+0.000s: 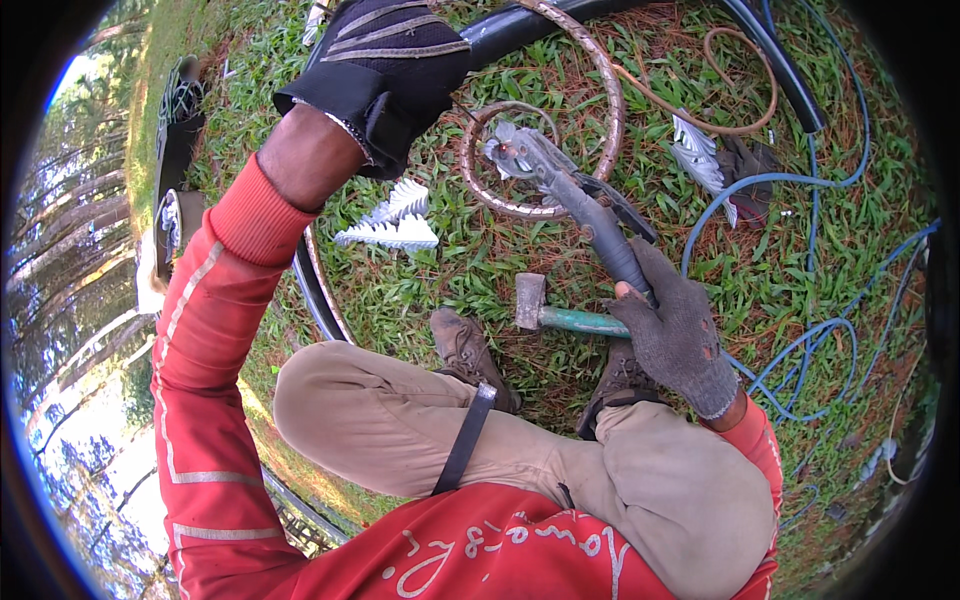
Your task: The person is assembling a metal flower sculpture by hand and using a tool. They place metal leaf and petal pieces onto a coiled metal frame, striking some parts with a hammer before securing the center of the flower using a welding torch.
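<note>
My right hand (675, 325), in a grey knit glove with torn spots, is closed around the ribbed grip of a welding electrode holder (605, 230). The tool's worn jaws point up and left, over a rusty metal ring (470, 165). At the top, my left hand (390, 75) wears a black glove with grey stripes; its fingers are hidden, so its grip does not show. A thin dark rod runs between that glove and the holder's jaws. Beside the glove lies a black curved tube (500, 35). Below the holder rests a hammer (575, 320) with a green handle, near my right hand.
White leaf-shaped pieces (400, 220) lie on the grass, with another white leaf-shaped piece (697, 155) by a dark glove-like item (748, 180). Blue hose (770, 180) loops along the right. A brown curved rod (735, 128) lies at upper right. My boots (465, 345) stand below.
</note>
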The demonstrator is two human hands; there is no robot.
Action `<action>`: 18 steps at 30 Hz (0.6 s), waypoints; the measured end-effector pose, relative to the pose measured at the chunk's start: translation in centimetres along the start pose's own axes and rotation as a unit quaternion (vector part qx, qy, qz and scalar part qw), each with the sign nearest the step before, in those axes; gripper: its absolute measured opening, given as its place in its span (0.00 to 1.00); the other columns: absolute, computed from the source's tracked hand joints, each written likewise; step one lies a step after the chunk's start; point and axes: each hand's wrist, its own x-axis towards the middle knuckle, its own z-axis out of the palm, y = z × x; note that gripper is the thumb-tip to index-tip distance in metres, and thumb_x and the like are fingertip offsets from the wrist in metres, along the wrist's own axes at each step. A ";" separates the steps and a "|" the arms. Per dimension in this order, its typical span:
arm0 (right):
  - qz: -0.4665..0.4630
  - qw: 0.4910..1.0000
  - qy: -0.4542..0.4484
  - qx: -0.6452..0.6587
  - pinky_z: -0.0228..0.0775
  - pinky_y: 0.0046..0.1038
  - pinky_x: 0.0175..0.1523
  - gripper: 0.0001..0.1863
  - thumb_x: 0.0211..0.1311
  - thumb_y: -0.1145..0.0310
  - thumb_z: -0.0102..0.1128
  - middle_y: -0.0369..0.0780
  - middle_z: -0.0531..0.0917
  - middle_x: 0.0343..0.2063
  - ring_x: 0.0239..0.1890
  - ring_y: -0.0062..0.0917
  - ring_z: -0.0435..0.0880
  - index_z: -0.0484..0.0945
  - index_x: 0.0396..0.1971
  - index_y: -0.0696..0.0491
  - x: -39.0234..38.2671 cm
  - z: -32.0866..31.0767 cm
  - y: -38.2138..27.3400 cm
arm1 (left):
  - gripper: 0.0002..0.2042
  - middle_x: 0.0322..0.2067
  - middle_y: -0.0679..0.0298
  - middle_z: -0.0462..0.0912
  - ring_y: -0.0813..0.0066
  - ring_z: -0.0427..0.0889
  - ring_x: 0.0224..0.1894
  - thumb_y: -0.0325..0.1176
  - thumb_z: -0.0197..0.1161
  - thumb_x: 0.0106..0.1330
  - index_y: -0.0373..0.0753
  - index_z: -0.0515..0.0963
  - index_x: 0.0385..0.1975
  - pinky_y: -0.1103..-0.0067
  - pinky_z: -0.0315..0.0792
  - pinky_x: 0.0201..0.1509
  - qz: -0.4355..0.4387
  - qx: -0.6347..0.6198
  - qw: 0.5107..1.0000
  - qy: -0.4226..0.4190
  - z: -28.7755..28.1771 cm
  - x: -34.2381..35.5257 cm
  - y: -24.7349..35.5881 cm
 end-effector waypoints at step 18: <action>-0.039 0.999 0.019 0.005 0.85 0.47 0.53 0.31 0.81 0.61 0.68 0.60 0.91 0.48 0.49 0.53 0.96 0.76 0.74 0.63 0.2 0.7 0.6 | 0.09 0.36 0.56 0.83 0.51 0.84 0.41 0.32 0.71 0.59 0.41 0.84 0.38 0.59 0.77 0.51 -0.096 -0.218 0.969 0.066 1.1 -1.7 -0.3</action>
